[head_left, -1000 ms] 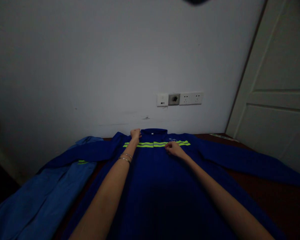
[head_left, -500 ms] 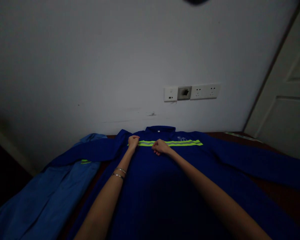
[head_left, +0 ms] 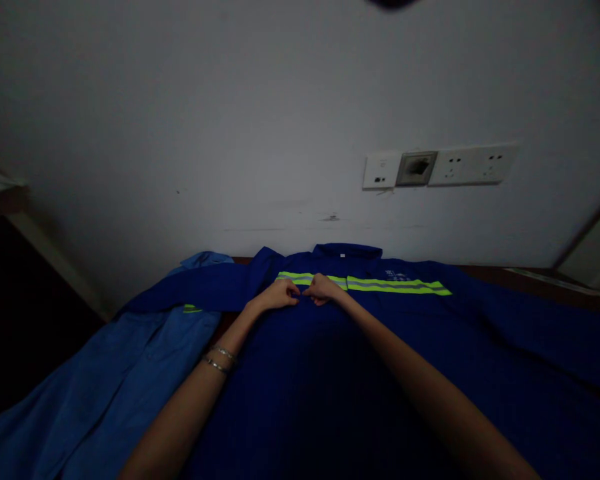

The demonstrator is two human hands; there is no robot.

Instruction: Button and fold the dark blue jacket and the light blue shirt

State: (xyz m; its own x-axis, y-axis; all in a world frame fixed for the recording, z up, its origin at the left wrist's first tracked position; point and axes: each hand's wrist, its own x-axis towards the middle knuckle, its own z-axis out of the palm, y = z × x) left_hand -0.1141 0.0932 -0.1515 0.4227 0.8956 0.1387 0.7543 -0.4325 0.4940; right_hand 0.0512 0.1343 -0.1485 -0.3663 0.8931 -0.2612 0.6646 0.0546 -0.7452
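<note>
A dark blue work jacket (head_left: 380,320) with a yellow-green reflective stripe (head_left: 395,285) across its chest lies spread out, collar (head_left: 350,251) toward the wall. Just below the stripe, on the left side of the chest, my left hand (head_left: 280,293) pinches the jacket's cloth. Close beside it, fingertips almost meeting, my right hand (head_left: 323,289) pinches the cloth too, over the stripe's lower edge. Two silver bangles (head_left: 220,358) circle my left wrist. The jacket's lower part falls into deep shadow.
A lighter blue garment (head_left: 140,373) lies at the left, partly under the jacket's sleeve (head_left: 195,287). Behind stands a pale wall with a row of sockets (head_left: 445,167). A brown tabletop edge (head_left: 490,272) shows by the wall, and part of a door (head_left: 595,253) at the right.
My left hand has come down from beside the collar to below the stripe. My right hand has moved left across the chest to meet it. The view has turned left.
</note>
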